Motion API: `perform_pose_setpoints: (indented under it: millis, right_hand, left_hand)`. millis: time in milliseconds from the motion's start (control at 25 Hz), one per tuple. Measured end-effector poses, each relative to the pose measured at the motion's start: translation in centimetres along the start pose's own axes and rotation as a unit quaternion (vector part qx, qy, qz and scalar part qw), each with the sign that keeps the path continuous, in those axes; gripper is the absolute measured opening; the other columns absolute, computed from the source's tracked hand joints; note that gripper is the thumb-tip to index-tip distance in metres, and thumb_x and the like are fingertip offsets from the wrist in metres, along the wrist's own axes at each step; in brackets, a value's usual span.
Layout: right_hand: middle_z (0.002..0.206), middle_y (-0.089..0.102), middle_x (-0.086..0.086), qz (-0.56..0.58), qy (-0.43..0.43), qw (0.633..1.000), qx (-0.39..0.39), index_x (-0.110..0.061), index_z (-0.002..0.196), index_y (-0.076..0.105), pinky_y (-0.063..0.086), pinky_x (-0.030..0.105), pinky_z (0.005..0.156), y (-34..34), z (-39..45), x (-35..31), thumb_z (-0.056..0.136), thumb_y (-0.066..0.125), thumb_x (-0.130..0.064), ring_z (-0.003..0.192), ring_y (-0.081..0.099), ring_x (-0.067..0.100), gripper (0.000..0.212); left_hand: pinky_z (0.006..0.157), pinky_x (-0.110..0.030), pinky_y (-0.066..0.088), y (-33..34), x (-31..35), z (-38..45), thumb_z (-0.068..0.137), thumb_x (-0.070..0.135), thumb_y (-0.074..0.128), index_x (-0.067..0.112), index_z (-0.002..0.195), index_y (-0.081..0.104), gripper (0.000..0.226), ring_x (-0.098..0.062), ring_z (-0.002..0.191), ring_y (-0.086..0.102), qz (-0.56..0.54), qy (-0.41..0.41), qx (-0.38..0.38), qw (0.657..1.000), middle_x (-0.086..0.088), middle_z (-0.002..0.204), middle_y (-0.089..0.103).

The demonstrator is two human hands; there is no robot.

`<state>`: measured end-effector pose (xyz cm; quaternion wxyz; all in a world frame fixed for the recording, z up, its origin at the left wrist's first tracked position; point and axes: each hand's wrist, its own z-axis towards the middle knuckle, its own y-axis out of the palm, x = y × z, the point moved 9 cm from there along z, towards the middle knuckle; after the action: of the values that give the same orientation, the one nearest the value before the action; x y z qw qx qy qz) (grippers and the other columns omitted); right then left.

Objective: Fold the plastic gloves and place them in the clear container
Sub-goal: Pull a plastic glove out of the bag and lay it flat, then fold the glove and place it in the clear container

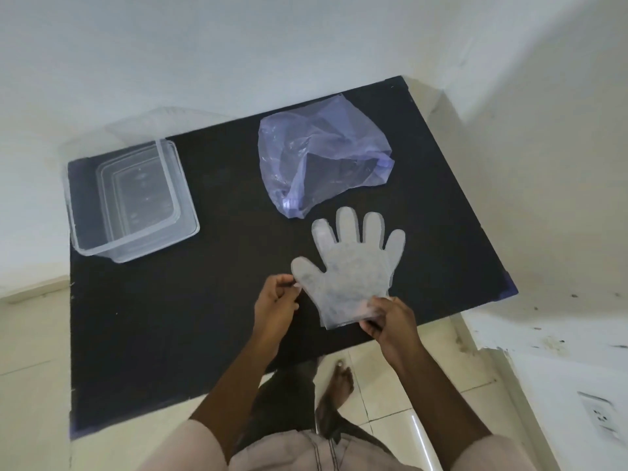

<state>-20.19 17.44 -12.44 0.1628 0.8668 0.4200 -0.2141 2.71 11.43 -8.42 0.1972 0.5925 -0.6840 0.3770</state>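
Glove (351, 266), plastic, flat, unfolded: cuff pinched by right hand (390, 322); thumb tip beside curled, empty left hand (275, 305). Clear container (129, 202), beyond left hand.

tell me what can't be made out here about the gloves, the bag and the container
Head view only:
- Plastic gloves: one or a stack, unclear; right hand covers the cuff.
- Left hand: curled at the thumb tip; grip unclear.
- Purple bag: crumpled, contents hidden.
- Clear container: base markings too small and blurred.
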Motion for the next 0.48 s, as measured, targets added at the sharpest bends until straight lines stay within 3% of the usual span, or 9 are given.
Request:
perform_pose_setpoints:
  millis: [120, 280, 400, 480]
  right_hand:
    - [0.103, 0.064, 0.017, 0.047, 0.032, 0.998, 0.0, -0.007, 0.096, 0.059, 0.054, 0.037, 0.07, 0.7, -0.7, 2.1, 0.088, 0.061, -0.009, 0.095, 0.062, 0.03, 0.009]
    - [0.102, 0.062, 0.016, 0.035, 0.046, 0.998, 0.028, -0.005, 0.101, 0.06, 0.053, 0.034, 0.067, 0.6, -1.2, 3.5, 0.085, 0.064, -0.009, 0.09, 0.061, 0.028, 0.017]
    - [0.103, 0.06, 0.01, -0.136, -0.04, 0.988, 0.067, -0.008, 0.104, 0.055, 0.048, 0.033, 0.071, -0.2, -1.1, 2.5, 0.082, 0.068, -0.022, 0.088, 0.057, 0.02, 0.029]
    - [0.11, 0.057, 0.007, -0.304, -0.127, 0.937, 0.117, -0.011, 0.106, 0.053, 0.049, 0.039, 0.082, -1.0, -1.8, 0.6, 0.075, 0.073, -0.035, 0.102, 0.055, 0.025, 0.044]
  left_hand:
    - [0.064, -0.031, 0.05, -0.2, -4.9, -2.2, 0.097, 0.029, 0.051, 0.019, 0.104, 0.063, 0.017, -0.019, 0.077, 0.063, -0.046, -0.136, 0.001, 0.99, -0.007, 0.102, 0.068]
    - [0.06, -0.03, 0.051, -0.3, -6.3, -2.9, 0.096, 0.043, 0.047, 0.014, 0.097, 0.069, 0.037, -0.02, 0.063, 0.063, -0.033, -0.173, -0.015, 0.984, -0.009, 0.09, 0.072]
    - [0.057, -0.028, 0.051, 0.0, -7.3, -2.5, 0.094, 0.048, 0.048, 0.013, 0.094, 0.072, 0.043, -0.017, 0.057, 0.063, -0.023, -0.19, -0.037, 0.981, -0.007, 0.087, 0.074]
    - [0.056, -0.026, 0.05, 0.7, -7.6, -2.3, 0.092, 0.045, 0.053, 0.012, 0.092, 0.073, 0.039, -0.016, 0.056, 0.063, -0.016, -0.181, -0.052, 0.982, -0.006, 0.087, 0.075]
